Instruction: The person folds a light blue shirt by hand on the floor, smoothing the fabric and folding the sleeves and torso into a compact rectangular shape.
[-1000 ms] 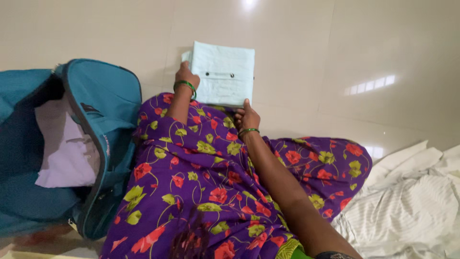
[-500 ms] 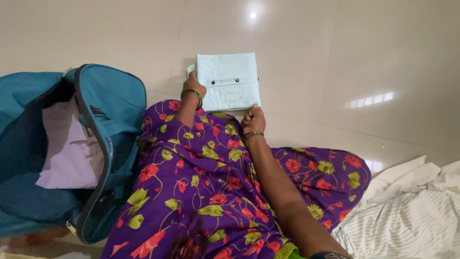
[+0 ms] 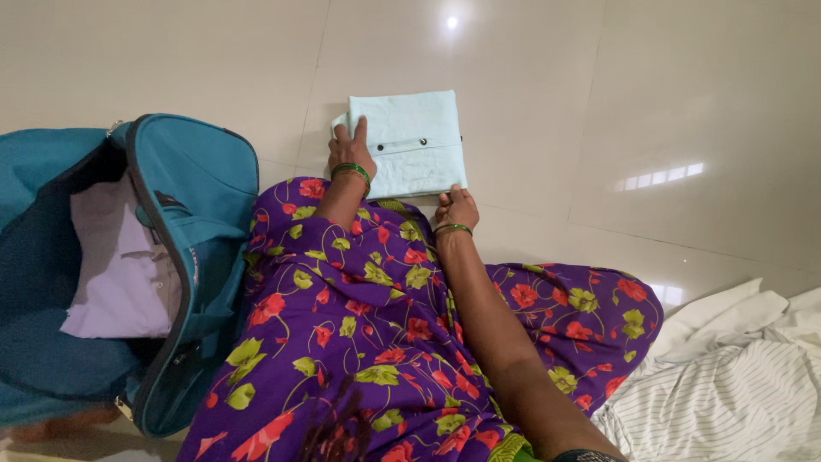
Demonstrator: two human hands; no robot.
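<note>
— Where does the folded garment sit?

— The pale blue folded garment lies flat on the cream tiled floor, just beyond the knees of the purple flowered dress. It makes a neat square, with a band across its middle and a dark button at each end of it.

— And the hands on it?

— The left hand lies on the garment's left edge, a finger stretched out flat over the cloth, so it is pressing rather than clasping. A green bangle rings that wrist. The right hand is at the garment's near right corner, fingers curled; it touches the edge, but I cannot tell whether it pinches the cloth or just rests against it. That wrist has a green bangle as well.

— What lies around the garment?

— To its left, well apart, a teal bag stands open on the floor, with a folded lilac shirt inside. To its right and nearer the person, also well apart, white striped cloth lies crumpled in a heap on the floor.
</note>
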